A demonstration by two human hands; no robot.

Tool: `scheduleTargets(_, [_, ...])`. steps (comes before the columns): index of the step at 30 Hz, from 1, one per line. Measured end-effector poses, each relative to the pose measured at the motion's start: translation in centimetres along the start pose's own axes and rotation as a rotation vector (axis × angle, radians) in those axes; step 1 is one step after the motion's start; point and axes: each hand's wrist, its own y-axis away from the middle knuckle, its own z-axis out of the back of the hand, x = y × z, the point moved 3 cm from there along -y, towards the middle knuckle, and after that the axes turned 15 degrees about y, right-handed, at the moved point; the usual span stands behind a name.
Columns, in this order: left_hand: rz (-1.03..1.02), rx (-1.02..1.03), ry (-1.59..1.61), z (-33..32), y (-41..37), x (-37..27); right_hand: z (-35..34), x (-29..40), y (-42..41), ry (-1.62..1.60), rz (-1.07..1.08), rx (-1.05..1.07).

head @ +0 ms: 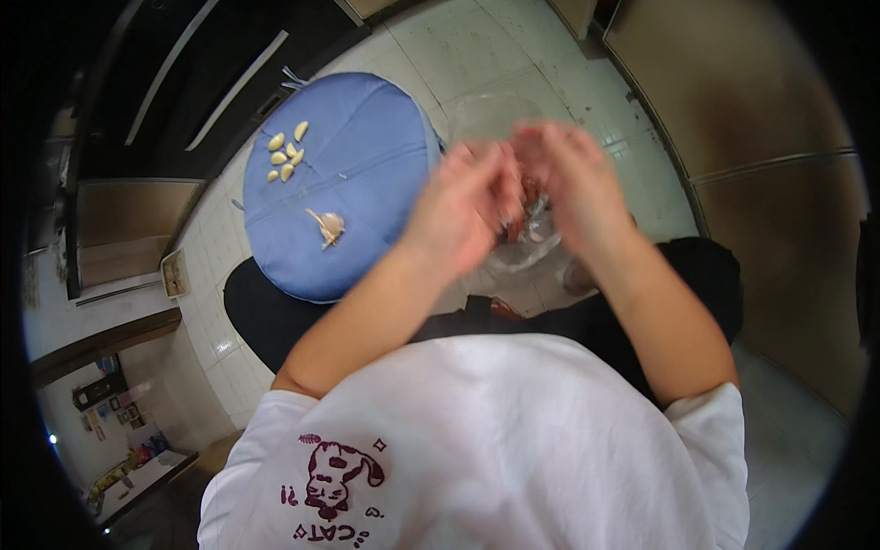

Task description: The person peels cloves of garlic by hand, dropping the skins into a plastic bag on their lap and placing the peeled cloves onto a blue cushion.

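My left hand [469, 206] and my right hand [581, 182] are raised close together, fingers curled inward and blurred. Whatever may be between the fingers is too blurred to make out. Below them is a clear plastic bag [526, 254] with reddish-brown and pale scraps in it, partly hidden by my hands. To the left, a round blue cushion [371, 144] bears several peeled garlic cloves [278, 158] in a loose cluster. Nearer to me on the same cushion lies a garlic bulb [331, 224] with its dry stem and papery skin.
Pale floor tiles [454, 41] surround the cushion. Dark cabinets with light handles [237, 89] stand at the upper left, brownish panels [729, 89] at the right. A small tray [176, 273] sits on the floor at left. My dark-clothed knees [708, 282] flank the bag.
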Motion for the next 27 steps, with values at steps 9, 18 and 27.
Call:
scheduleTargets(9, [-0.336,0.191,-0.836,3.5,-0.6,-5.4,3.6,0.3,-2.3,0.386,0.01,-0.083])
scheduleTargets(18, [-0.304,0.291,-0.769,4.2,-1.0,-4.6,4.6,-15.7,-5.3,1.601,-0.036,0.821])
scheduleTargets(27, [-0.23,0.336,-0.791,4.8,-1.5,-5.2,7.8,-30.6,-6.4,1.966,-0.294,1.079])
